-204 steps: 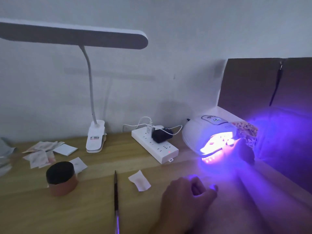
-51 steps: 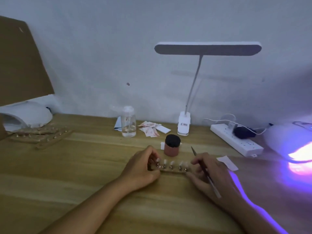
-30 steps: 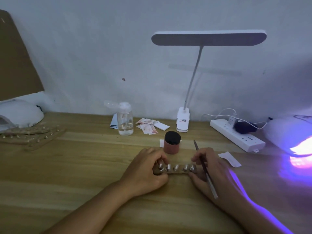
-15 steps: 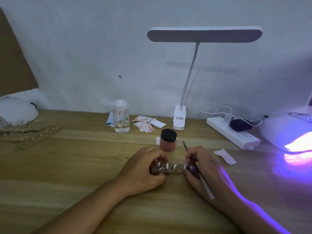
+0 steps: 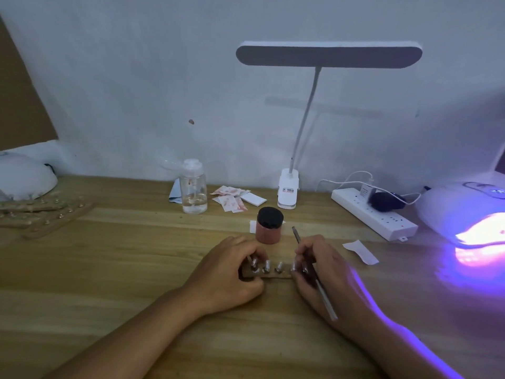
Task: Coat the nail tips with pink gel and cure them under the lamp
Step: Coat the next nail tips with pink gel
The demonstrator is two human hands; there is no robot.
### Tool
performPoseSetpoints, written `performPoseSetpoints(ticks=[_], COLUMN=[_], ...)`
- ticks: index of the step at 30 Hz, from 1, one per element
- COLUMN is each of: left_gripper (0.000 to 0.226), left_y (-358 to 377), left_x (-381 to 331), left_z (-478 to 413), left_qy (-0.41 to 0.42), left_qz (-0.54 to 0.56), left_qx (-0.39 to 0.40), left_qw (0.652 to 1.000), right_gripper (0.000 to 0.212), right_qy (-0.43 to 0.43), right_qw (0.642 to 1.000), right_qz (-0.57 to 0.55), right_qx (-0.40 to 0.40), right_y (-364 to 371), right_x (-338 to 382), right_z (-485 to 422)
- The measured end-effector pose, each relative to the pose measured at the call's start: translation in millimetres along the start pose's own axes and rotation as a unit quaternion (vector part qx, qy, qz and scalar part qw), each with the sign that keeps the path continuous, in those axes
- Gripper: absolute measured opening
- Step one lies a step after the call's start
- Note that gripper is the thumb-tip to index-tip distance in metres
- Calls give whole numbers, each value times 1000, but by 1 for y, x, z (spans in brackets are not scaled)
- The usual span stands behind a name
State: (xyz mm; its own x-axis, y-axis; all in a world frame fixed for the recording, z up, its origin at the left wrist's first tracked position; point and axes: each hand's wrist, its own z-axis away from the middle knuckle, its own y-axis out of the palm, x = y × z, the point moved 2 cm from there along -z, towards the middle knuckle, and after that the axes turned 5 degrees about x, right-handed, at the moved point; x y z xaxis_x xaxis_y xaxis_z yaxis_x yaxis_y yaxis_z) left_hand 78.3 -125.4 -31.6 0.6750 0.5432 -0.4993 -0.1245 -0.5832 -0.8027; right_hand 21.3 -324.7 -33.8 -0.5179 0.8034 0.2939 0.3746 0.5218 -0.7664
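Two grips hold one strip (image 5: pixel 276 275), which lies flat at the middle of the tabletop (image 5: pixel 109 269), nearer the front edge than the far edge. A row of nail tips (image 5: pixel 279 266) stands along it on small mounts.

1. Left grip (image 5: pixel 232 274): fingers curled over the left end of the strip, thumb at its near side.
2. Right grip (image 5: pixel 323 272): fingers closed on the brush (image 5: pixel 325 296), which crosses the hand with one end aimed at the far edge; the fingertips also touch the right end of the strip.
3. Jar (image 5: pixel 269 225): lid on, just beyond the strip toward the far edge.
4. Lamp (image 5: pixel 459 212): lit, at the right edge, well apart from the strip.

Handling, as judged:
- The strip looks light, thin and stiff. Take it by its two ends or long edges, never across the top.
- The tips look small, thin and light. A knock could tip them or pop them off the mounts.
- Wet gel will smear on contact; keep fingers below tip height and carry the strip level.
- The dim light does not show whether any tip is coated.
- The brush is slim and smooth; pinch it near the working end for control.
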Motion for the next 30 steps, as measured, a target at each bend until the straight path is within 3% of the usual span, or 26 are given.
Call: performPoseSetpoints(ticks=[7, 11, 16, 26, 30], left_gripper=[33, 31, 29, 29, 29], left_y=[0, 0, 0, -1, -1], left_x=[2, 2, 0, -2, -3], left_z=[0, -1, 1, 1, 2], left_qy=[-11, -8, 3, -4, -4], left_qz=[5, 2, 9, 5, 3], left_qx=[-6, -3, -1, 4, 6], left_qw=[1000, 1000, 1000, 1000, 1000], right_gripper=[51, 42, 40, 50, 37], right_qy=[62, 99, 81, 97, 109], right_qw=[997, 990, 997, 995, 992], right_qz=[-43, -101, -8, -35, -54], right_qx=[-6, 0, -13, -8, -17], right_y=[-10, -10, -12, -11, -8], right_x=[-6, -4, -1, -10, -9], right_z=[4, 4, 4, 2, 1])
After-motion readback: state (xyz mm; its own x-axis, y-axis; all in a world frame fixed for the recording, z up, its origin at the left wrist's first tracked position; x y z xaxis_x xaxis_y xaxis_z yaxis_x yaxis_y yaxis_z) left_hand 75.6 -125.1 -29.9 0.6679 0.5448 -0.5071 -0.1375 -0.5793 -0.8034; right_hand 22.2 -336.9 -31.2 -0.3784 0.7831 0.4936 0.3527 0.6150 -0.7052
